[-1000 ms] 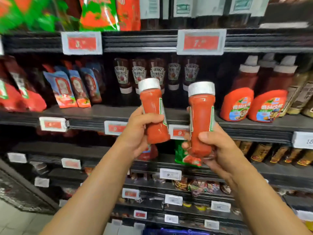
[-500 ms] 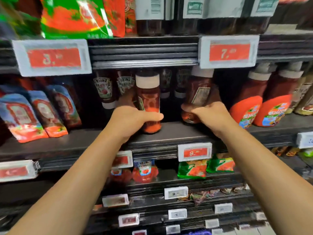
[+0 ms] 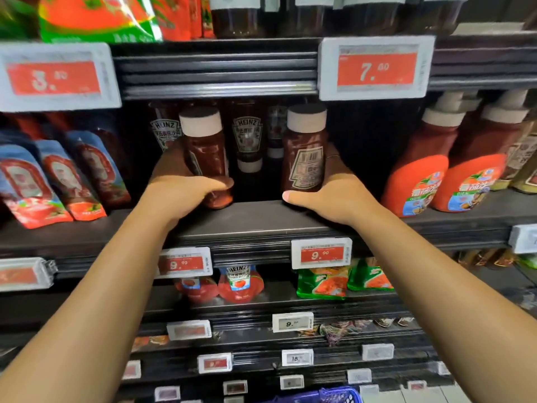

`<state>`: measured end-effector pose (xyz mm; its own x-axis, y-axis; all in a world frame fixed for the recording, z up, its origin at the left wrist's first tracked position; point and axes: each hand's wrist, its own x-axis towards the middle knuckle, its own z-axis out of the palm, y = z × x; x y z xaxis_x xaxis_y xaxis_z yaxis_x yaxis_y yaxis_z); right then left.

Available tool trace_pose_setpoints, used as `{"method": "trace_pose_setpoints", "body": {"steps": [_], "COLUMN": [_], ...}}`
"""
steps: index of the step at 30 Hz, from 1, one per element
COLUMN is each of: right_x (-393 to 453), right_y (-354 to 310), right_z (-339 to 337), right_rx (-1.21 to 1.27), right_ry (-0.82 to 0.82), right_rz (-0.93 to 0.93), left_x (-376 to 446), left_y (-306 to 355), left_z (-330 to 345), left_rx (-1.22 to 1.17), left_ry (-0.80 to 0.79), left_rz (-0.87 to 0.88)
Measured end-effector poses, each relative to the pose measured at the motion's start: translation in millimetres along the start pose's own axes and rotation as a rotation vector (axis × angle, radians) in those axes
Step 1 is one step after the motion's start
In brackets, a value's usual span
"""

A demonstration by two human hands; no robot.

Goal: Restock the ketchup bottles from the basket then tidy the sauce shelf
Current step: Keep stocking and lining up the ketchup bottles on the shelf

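Both bottles have gone from chest height into the shelf bay since a second ago. On the left, the left hand (image 3: 180, 196) wraps the base of one ketchup bottle (image 3: 207, 158), thumb across its front, the bottle tilted and touching the sauce shelf (image 3: 261, 216). To the right, the right hand (image 3: 334, 196) grips the other ketchup bottle (image 3: 305, 152) low down, barcode facing out. They look like smooth, squeezable plastic, fairly weighty when full, with ridged white caps; holding low on the waist seems sensible. Heinz bottles (image 3: 247, 135) stand farther back. A blue basket (image 3: 334, 395) sits near the floor.
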<state>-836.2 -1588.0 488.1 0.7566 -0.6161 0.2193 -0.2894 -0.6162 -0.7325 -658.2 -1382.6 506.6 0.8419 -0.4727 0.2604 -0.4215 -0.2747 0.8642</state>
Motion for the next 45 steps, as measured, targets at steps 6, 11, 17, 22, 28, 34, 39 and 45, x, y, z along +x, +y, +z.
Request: {"method": "trace_pose_setpoints", "body": {"steps": [6,11,17,22,28,34,39,45], "right_x": [0.8,1.4,-2.9,-6.0,-0.5,-0.4,-10.5,-29.0], "right_y": [-2.9,-2.3,-3.0,-2.7,-0.8,-0.4,-2.8,-20.4], "right_z": [-1.5,-0.2,-1.9,0.1,1.2,-2.2,-13.1,-23.7], "right_rx": [-0.010,-0.026,0.040,0.031,-0.088,0.089,0.328,0.909], "right_ry": [-0.026,-0.021,-0.031,-0.023,-0.066,-0.047,-0.010,-0.108], "right_rz": [-0.002,-0.017,-0.033,-0.056,-0.026,-0.004,-0.047,0.106], "left_x": [-35.1,-100.7,-64.3,-33.6,-5.5,2.3,5.8,3.0], "left_y": [21.2,50.4,79.9,99.4,122.1,109.3,100.3,96.6], "left_z": [-6.2,28.4,73.3,85.4,87.1,75.2,73.6,74.6], "left_rx": [0.133,0.399,0.263,0.233,0.328,0.246,0.142,-0.065], "left_ry": [0.236,0.371,-0.024,-0.067,-0.142,-0.201,-0.157,-0.174], "left_rz": [0.014,0.532,0.354,0.368,0.480,0.539,0.423,0.242]}}
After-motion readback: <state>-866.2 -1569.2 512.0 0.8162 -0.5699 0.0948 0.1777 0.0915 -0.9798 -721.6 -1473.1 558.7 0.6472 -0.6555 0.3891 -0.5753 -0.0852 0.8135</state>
